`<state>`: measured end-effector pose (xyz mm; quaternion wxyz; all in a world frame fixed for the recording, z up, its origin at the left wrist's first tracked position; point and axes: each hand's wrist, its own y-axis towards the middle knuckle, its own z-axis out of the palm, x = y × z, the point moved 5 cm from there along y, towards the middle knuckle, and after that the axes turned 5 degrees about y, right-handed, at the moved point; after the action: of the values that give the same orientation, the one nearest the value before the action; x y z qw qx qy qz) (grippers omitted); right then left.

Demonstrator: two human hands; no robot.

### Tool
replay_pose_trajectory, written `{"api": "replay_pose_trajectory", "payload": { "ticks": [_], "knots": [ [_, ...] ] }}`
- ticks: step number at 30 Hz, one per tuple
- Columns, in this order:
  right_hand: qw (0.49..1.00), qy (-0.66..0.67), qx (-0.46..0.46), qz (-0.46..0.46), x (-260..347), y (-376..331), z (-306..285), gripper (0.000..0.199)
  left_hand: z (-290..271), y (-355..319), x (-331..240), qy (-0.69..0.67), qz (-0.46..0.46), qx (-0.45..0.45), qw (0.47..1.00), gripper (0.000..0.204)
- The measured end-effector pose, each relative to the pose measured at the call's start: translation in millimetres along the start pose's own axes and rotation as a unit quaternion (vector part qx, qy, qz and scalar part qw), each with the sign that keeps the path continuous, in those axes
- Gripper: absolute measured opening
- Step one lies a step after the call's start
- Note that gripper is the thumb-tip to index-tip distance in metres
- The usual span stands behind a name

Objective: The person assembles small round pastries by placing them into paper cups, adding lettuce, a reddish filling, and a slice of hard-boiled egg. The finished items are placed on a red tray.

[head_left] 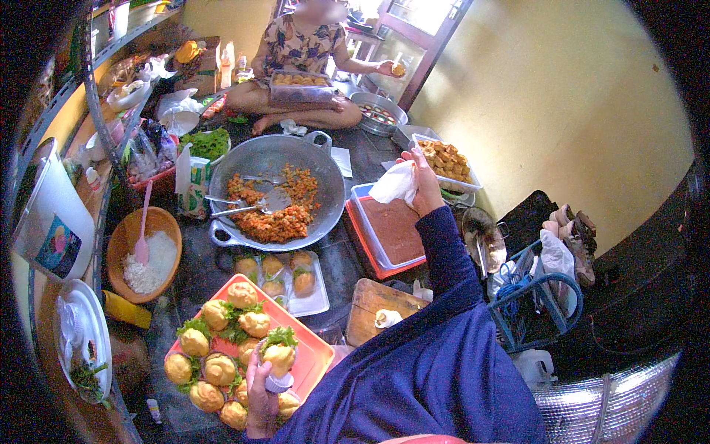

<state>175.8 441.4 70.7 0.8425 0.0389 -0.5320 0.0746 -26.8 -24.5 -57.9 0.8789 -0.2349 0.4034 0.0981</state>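
Note:
My left hand [259, 396] is closed round a golden filled bun [280, 358] with green lettuce at its top, sitting in a pale paper cup. It is over the right side of an orange tray [314, 340] that bears several similar buns [220, 368] with lettuce between them. My right hand [424, 185] reaches out to the far right with a thin white sheet [396, 183] hanging from its fingers; whether paper or plastic, I cannot tell. Beneath that hand is a clear container of brown-red filling [392, 228] on a red one.
A wide metal wok [225, 166] holds orange-red filling and utensils. A white tray [314, 302] bears more buns. Near it lie a wooden board [362, 296] and a bowl of rice [118, 240]. Another person [299, 44] sits at the far side, beside a container of fried pieces [450, 159].

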Motion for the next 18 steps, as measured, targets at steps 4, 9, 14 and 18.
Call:
{"api": "replay_pose_trajectory", "payload": {
  "ticks": [4, 9, 14, 18],
  "knots": [
    [1.0, -0.01, 0.006, 0.014, -4, -4, -5, 0.034, 2, -2, -4, -0.012, 0.007, -0.003, 1.0, 0.063],
    [1.0, -0.021, -0.008, 0.02, -9, -9, -18, 0.034, -3, -3, -1, 0.005, -0.003, -0.01, 1.0, 0.062],
    [0.999, -0.014, 0.0, 0.041, -14, -12, -26, 0.034, -5, 2, 2, -0.01, 0.021, 0.002, 1.0, 0.062],
    [0.997, -0.027, 0.035, 0.057, -18, -13, -29, 0.034, -4, 3, 2, -0.02, 0.025, 0.011, 0.999, 0.061]
  ]
}}
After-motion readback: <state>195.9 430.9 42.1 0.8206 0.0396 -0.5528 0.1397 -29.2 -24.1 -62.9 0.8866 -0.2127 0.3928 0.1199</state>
